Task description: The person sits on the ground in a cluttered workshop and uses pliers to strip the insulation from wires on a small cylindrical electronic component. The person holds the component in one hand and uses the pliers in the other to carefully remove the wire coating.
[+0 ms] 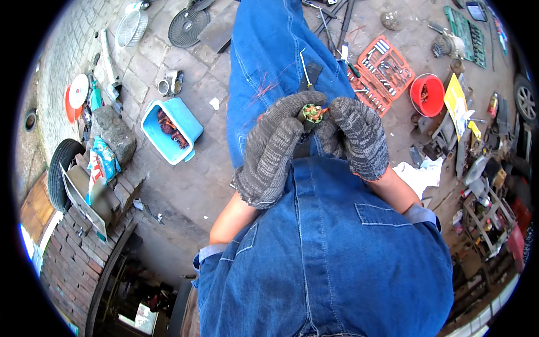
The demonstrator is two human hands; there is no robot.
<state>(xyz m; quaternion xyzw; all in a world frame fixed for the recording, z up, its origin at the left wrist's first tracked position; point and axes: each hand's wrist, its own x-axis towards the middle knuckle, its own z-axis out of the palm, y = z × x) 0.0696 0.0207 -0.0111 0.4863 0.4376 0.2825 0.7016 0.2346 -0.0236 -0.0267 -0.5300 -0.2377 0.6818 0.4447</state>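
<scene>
Both my hands wear grey knitted gloves and meet over my lap, above blue denim trousers. Between them sits a small round motor part (312, 114) with copper-coloured windings and a greenish core. My left hand (275, 147) wraps its fingers around the part's left side. My right hand (357, 136) closes on its right side, fingertips at the windings. A thin screwdriver (306, 72) lies on my thigh just beyond the hands, and loose strands of reddish wire (268, 84) trail across the denim.
A paved yard lies below. A blue plastic tub (171, 130) with rusty parts stands at left, fan grilles (187, 26) behind it. An orange socket-tool case (380, 73) and a red bucket (427, 95) are at right, beside scattered tools and metal scrap. A tyre (60, 171) leans at far left.
</scene>
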